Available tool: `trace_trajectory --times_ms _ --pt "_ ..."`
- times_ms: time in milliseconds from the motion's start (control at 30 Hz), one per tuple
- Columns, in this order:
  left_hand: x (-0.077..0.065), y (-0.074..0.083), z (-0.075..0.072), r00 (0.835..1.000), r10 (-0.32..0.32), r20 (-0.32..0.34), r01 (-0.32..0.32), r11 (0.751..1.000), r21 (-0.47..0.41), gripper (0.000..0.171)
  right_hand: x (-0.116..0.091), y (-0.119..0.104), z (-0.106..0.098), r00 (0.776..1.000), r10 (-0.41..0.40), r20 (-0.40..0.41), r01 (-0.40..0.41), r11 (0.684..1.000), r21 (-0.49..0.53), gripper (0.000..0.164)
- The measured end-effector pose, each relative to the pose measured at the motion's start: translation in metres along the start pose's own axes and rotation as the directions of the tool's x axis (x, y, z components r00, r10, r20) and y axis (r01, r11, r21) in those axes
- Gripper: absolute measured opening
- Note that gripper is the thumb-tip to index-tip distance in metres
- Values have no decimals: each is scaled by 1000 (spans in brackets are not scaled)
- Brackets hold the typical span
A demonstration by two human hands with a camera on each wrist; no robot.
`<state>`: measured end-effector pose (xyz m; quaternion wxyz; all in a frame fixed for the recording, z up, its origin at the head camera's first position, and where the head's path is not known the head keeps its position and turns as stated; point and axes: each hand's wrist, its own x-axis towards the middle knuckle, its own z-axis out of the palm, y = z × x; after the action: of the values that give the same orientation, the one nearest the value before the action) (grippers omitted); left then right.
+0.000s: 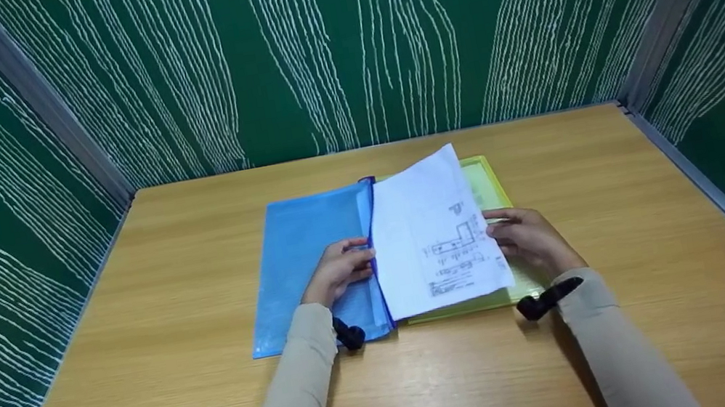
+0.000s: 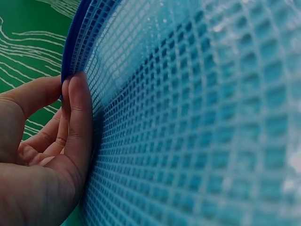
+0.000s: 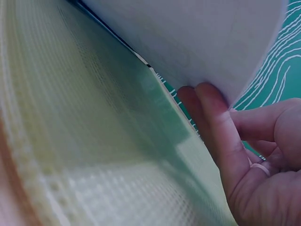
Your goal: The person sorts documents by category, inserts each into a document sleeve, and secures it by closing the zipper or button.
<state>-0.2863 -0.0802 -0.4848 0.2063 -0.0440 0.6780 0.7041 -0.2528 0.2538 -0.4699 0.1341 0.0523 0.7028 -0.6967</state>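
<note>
A blue mesh zipper pouch lies on the table, its dark blue zipper edge facing right. My left hand pinches that edge between thumb and fingers; the left wrist view shows the grid-textured blue plastic close up beside the hand. In my right hand is the right edge of a white paper sheet printed with line drawings. The sheet's left edge meets the pouch's zipper edge; how far it reaches inside is hidden. In the right wrist view, the fingers pinch the paper.
Beneath the sheet lies a yellow-green mesh pouch, partly covered. The wooden table is bordered at the back and sides by green panels with white wavy lines. Black straps sit at both wrists.
</note>
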Motion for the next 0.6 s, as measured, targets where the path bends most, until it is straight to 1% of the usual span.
trace_trajectory --times_ms 233,600 --pt "0 1 1 1000 -11 1 11 1000 6 44 1 2 8 999 21 -30 -20 1000 9 47" --pt "-2 1 3 1000 -21 9 21 1000 -11 47 2 3 13 1000 6 0 -6 1000 -27 47"
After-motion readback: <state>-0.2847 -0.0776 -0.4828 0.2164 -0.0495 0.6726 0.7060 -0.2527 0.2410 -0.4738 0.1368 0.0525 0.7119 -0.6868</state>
